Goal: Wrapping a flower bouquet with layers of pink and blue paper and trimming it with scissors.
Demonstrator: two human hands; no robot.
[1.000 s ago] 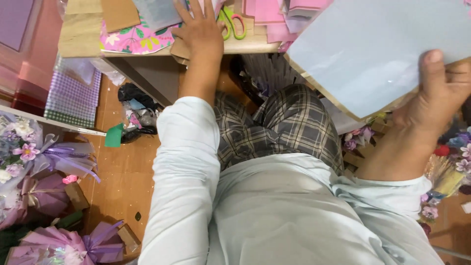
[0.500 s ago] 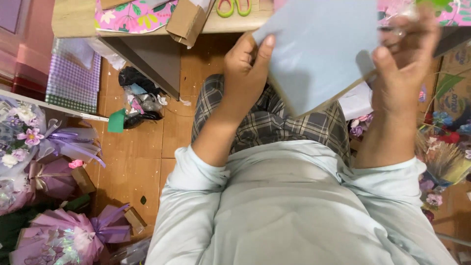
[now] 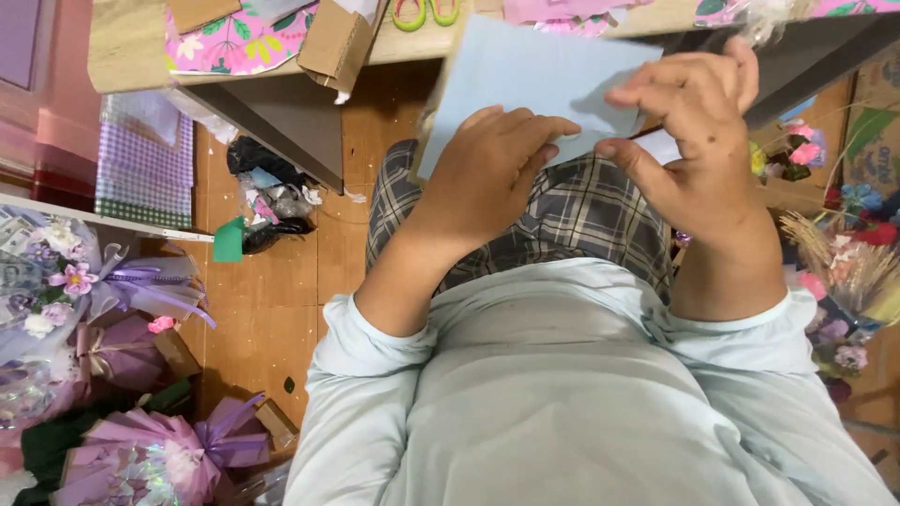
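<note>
Both hands hold the blue paper (image 3: 525,80) over the lap. The left hand (image 3: 487,173) presses it flat; the right hand (image 3: 689,126) pinches its edge. A hard tug could rip it.

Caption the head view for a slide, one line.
Seated person's left hand and right hand hold a pale blue paper sheet over the lap, below a cluttered wooden table edge; purple wrapped bouquets on the floor.

Bare wooden floor (image 3: 281,300) lies open left of the lap, hemmed by purple wrapped bouquets (image 3: 141,450) below and a black rubbish heap (image 3: 267,192) under the cluttered pale wooden desk (image 3: 131,56), while flower bundles (image 3: 844,262) crowd the right.
</note>
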